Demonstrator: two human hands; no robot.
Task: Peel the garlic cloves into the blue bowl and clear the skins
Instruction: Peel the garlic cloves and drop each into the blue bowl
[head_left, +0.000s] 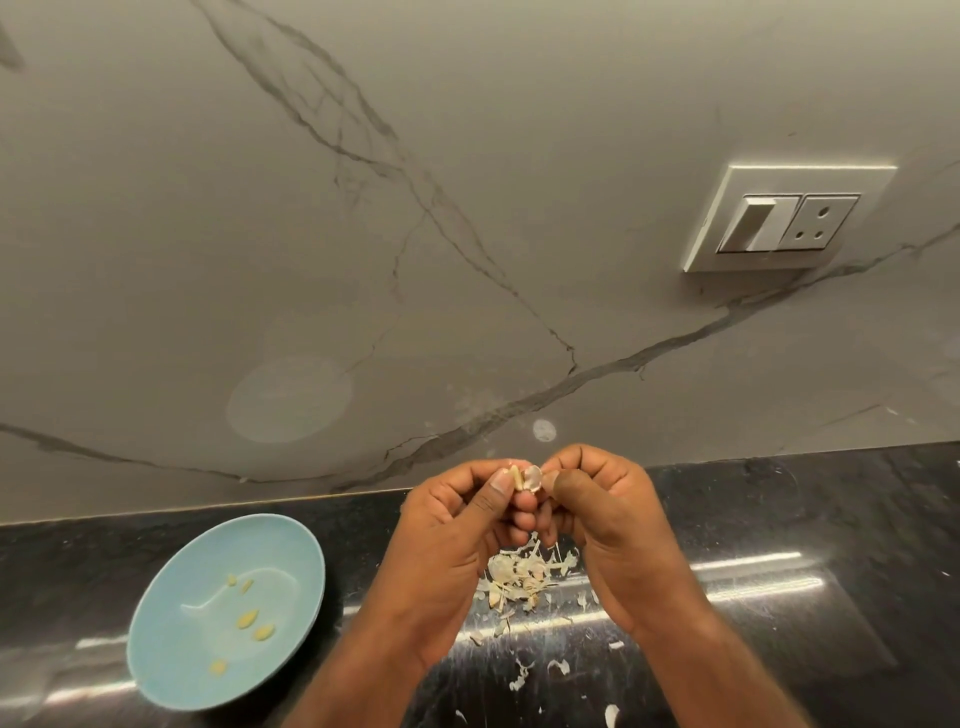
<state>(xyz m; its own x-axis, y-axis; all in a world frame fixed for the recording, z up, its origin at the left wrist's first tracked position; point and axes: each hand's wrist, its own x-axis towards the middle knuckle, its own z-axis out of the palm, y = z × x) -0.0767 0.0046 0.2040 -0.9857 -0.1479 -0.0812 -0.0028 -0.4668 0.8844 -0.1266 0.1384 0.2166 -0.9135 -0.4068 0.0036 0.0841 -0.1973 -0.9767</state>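
My left hand (452, 535) and my right hand (608, 514) meet above the black counter, fingertips together. Between them is a small garlic clove (516, 477) pinched by the left thumb, with a pale flake of skin (533, 477) curling off it at the right fingertips. A pile of papery skins (524, 574) lies on the counter directly under the hands. The blue bowl (171, 597) sits to the left of my left hand and holds several peeled cloves (248, 618).
Loose bits of skin (558, 667) are scattered over the glossy black counter (779, 519) near its front. A marble-patterned wall rises right behind the counter, with a white switch and socket plate (784, 221) at the upper right.
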